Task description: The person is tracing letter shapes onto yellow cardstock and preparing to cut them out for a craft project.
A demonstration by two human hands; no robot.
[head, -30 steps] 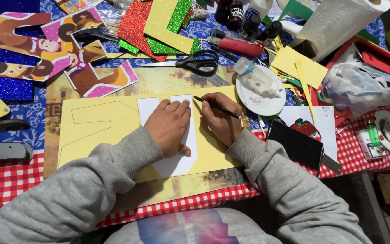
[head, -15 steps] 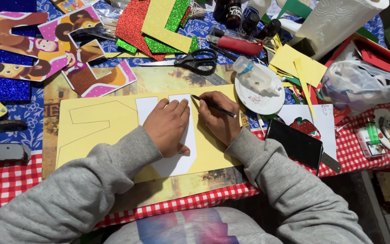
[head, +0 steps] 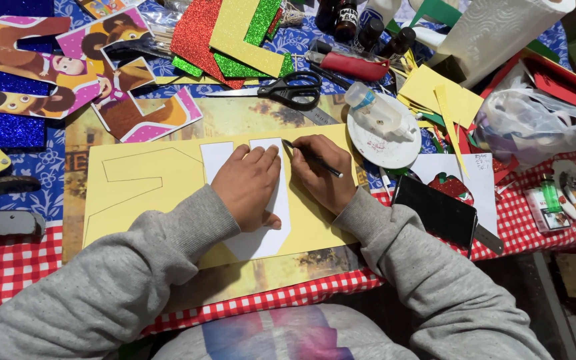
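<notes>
My left hand (head: 251, 187) lies flat, fingers spread, on a white paper letter template (head: 260, 233) that rests on a yellow foam sheet (head: 141, 193). A pencilled outline of another shape shows on the sheet's left part. My right hand (head: 319, 173) grips a dark pencil (head: 315, 159), its tip touching the sheet at the template's upper right edge. Both arms wear grey sleeves.
Black-handled scissors (head: 287, 89) lie just beyond the sheet. A white plate with a glue bottle (head: 379, 113) sits to the right, a dark phone (head: 440, 212) near the right forearm. Glitter foam pieces (head: 235, 37), cartoon cut-outs (head: 68, 73), a paper towel roll (head: 498, 30) and a plastic bag (head: 535, 127) crowd the far side.
My right hand has slid the pencil upward along the template's right edge, toward its top corner. My left hand keeps pressing the template in the same place.
</notes>
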